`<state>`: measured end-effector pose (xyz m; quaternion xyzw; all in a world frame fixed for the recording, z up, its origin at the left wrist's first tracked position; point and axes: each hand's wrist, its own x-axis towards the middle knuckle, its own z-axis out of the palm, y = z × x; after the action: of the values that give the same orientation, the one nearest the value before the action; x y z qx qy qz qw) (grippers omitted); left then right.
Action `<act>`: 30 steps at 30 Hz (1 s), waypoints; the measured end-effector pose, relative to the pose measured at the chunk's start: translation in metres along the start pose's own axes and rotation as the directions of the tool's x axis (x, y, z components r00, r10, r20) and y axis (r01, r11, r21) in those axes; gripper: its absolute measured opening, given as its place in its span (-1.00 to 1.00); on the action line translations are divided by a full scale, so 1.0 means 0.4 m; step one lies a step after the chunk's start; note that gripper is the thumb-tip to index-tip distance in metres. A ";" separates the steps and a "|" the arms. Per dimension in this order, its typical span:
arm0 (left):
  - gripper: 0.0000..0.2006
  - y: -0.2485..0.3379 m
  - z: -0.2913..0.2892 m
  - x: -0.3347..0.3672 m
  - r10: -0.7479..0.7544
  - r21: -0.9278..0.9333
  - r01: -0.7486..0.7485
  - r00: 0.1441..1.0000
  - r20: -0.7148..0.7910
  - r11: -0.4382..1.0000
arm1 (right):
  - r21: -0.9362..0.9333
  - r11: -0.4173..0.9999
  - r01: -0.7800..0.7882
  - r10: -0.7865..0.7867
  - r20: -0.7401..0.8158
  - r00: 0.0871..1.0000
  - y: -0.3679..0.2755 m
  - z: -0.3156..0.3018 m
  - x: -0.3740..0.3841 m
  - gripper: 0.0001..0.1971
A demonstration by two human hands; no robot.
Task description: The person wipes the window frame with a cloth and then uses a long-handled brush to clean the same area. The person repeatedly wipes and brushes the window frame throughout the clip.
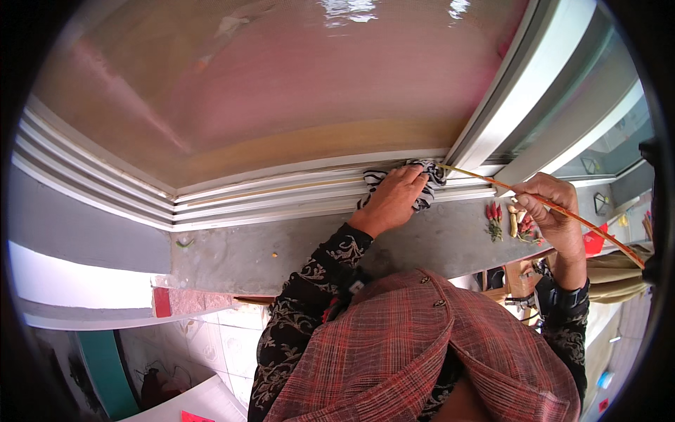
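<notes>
My left hand (395, 202) presses on a bunched black-and-white striped cloth (373, 180) on the white window track (281, 199); its fingers are closed over the fabric. A thin orange-yellow stick (481, 178) slants from the lower right down to the track, its far tip meeting the cloth's right side. Midway along that stick, my right hand (552, 211) grips it between thumb and fingers. Folds of the cloth hide where exactly the tip ends.
Beneath the track runs a grey sill (232, 257). Red chillies (494, 219) and a yellowish pod (513, 224) lie on it below my right hand. The window pane (316, 91) rises behind the track, with a white upright frame (520, 84) at right.
</notes>
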<state>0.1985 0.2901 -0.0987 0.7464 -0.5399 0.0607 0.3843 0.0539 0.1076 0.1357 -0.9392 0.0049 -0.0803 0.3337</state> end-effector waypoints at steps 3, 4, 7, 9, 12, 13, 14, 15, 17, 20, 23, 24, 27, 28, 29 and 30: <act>-0.55 -0.003 0.010 0.017 0.002 0.036 -0.003 0.999 0.041 0.999 | -0.012 0.998 0.056 -0.056 -0.012 0.998 0.002 -0.013 -0.004 -0.77; -0.54 -0.003 0.009 0.023 -0.013 0.026 0.012 0.998 0.055 1.000 | -0.008 0.998 0.058 -0.058 0.005 0.998 0.002 -0.008 -0.004 -0.77; -0.52 -0.004 0.004 0.028 -0.071 -0.017 0.074 0.989 0.128 0.997 | -0.028 0.997 0.070 -0.069 0.057 0.996 0.021 0.022 0.012 -0.80; -0.52 -0.006 0.000 0.022 -0.068 -0.080 0.073 0.996 0.066 0.994 | 0.026 0.999 0.047 -0.048 0.019 0.999 0.031 0.044 0.026 -0.81; -0.50 -0.009 -0.002 0.010 -0.072 -0.138 0.080 0.996 0.060 0.987 | 0.031 0.999 0.032 -0.034 0.078 0.996 0.029 0.036 0.033 -0.83; -0.49 -0.012 -0.003 0.006 -0.068 -0.151 0.076 0.996 0.056 0.986 | 0.013 0.999 0.038 -0.039 0.103 0.994 0.028 0.031 0.036 -0.83; -0.49 -0.014 -0.007 0.001 -0.064 -0.161 0.071 0.997 0.049 0.984 | 0.038 0.998 0.047 -0.051 0.102 0.993 0.022 0.027 0.037 -0.84; -0.50 -0.016 -0.009 -0.001 -0.044 -0.165 0.048 0.999 0.030 0.985 | 0.025 0.996 0.085 -0.087 0.110 0.990 0.023 0.025 0.045 -0.85; -0.52 -0.014 -0.018 -0.006 -0.001 -0.181 0.001 1.000 -0.001 0.983 | -0.024 0.992 0.125 -0.121 0.131 0.984 0.022 0.022 0.061 -0.87; -0.41 -0.011 -0.036 0.002 -0.047 -0.238 0.090 0.983 0.178 0.967 | 0.087 0.993 -0.080 0.066 0.158 0.985 0.038 0.030 0.102 -0.84; -0.35 0.001 -0.068 0.017 -0.044 -0.358 0.150 0.957 0.287 0.922 | 0.074 0.995 -0.071 0.053 0.225 0.973 0.045 0.021 0.126 -0.84; -0.34 0.002 -0.079 0.022 -0.048 -0.408 0.179 0.949 0.311 0.895 | 0.071 0.995 -0.069 0.050 0.246 0.968 0.047 0.020 0.137 -0.85; -0.37 0.014 -0.101 0.029 -0.067 -0.441 0.185 0.961 0.269 0.878 | 0.187 0.982 0.001 -0.039 0.204 0.978 0.055 0.051 0.151 -0.83; -0.38 0.027 -0.106 0.032 -0.110 -0.465 0.205 0.969 0.223 0.861 | 0.165 0.986 -0.003 -0.027 0.180 0.983 0.053 0.072 0.153 -0.84; -0.40 0.034 -0.113 0.033 -0.146 -0.493 0.210 0.975 0.165 0.844 | 0.171 0.985 -0.028 -0.003 0.173 0.985 0.049 0.092 0.165 -0.86; -0.43 0.048 -0.116 0.045 -0.169 -0.483 0.160 0.985 0.024 0.861 | 0.016 0.995 0.095 -0.096 0.178 0.979 0.042 0.097 0.171 -0.82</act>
<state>0.2047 0.3037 -0.0476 0.6696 -0.4686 -0.1018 0.5672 0.1281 0.1146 0.1057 -0.9406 -0.0704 -0.0117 0.3320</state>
